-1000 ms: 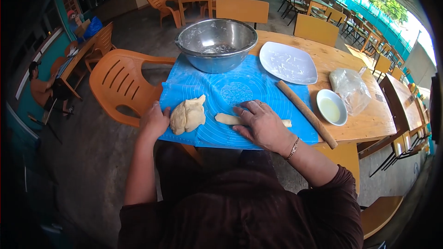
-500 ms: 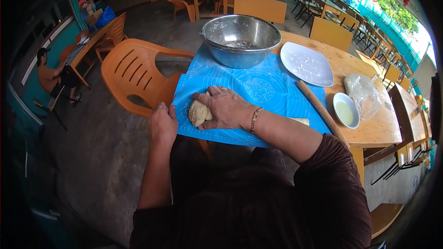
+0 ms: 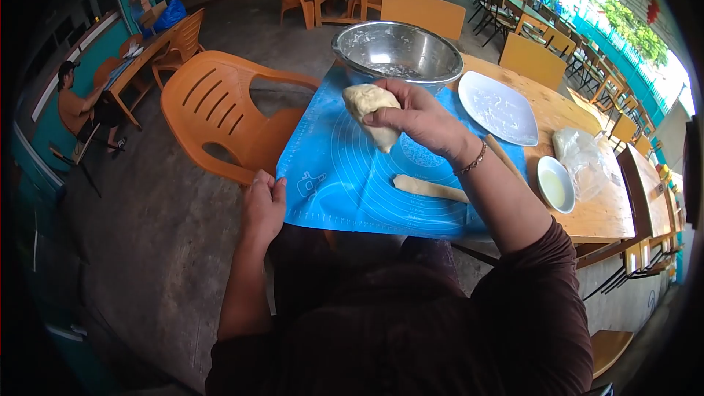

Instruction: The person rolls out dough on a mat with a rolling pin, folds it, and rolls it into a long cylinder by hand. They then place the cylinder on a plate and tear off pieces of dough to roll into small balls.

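Note:
A lump of pale dough (image 3: 369,108) hangs above the blue mat (image 3: 337,191), its lower end drooping; my right hand (image 3: 418,116) grips it from the right. At the mat's left edge, my left hand (image 3: 262,205) is closed with its fingers curled, and it seems to pinch the edge. A flat pale strip (image 3: 425,188) lies on the mat below my right wrist. Just behind the dough stands the steel bowl (image 3: 400,51), with white residue inside. The rolling pin (image 3: 506,158) is partly hidden behind my right forearm.
A floury white plate (image 3: 499,108), a small bowl of pale liquid (image 3: 556,185) and a plastic bag (image 3: 584,158) stand on the right of the wooden table (image 3: 601,218). An orange chair (image 3: 227,114) touches the left side. A person (image 3: 77,106) sits at the far left.
My right hand has lifted the dough off the mat, up and to the right, towards the bowl. The pale strip is more exposed. My left hand has stayed near the mat's edge.

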`<state>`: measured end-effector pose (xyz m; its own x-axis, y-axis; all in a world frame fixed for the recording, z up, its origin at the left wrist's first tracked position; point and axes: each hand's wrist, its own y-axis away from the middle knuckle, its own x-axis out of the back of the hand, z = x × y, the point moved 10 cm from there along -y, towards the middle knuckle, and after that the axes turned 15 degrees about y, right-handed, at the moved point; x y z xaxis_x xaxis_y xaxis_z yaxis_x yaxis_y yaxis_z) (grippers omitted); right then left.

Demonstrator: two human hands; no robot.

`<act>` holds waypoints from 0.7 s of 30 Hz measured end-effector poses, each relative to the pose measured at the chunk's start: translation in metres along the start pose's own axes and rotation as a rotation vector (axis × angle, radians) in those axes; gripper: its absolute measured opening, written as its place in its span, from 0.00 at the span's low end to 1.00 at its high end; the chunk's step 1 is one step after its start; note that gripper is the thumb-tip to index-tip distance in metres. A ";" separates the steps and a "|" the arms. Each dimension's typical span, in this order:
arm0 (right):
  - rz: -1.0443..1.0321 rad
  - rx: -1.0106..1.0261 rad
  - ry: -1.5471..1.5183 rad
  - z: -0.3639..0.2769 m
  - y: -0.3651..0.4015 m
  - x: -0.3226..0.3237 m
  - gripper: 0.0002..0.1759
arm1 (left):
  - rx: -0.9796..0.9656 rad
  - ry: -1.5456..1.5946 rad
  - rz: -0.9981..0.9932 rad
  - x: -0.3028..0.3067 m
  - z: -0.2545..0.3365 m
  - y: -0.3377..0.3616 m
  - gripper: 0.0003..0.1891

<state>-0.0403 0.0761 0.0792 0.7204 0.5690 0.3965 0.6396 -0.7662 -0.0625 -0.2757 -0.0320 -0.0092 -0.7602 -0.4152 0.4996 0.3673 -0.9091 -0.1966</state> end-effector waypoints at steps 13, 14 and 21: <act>0.060 0.122 1.005 -0.032 0.044 0.010 0.36 | -0.122 -0.273 0.070 0.015 0.038 0.005 0.13; 0.057 0.062 1.015 -0.034 0.057 0.021 0.33 | -0.327 -0.237 0.173 0.020 0.062 0.010 0.13; 0.209 -0.092 1.044 0.026 0.169 0.039 0.24 | -0.883 0.136 -0.527 -0.104 0.185 0.057 0.15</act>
<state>0.1025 -0.0240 0.0605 0.1991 -0.0800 0.9767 0.4763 -0.8631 -0.1678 -0.0768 -0.0342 0.0839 -0.7848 0.0920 0.6129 -0.5113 -0.6550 -0.5564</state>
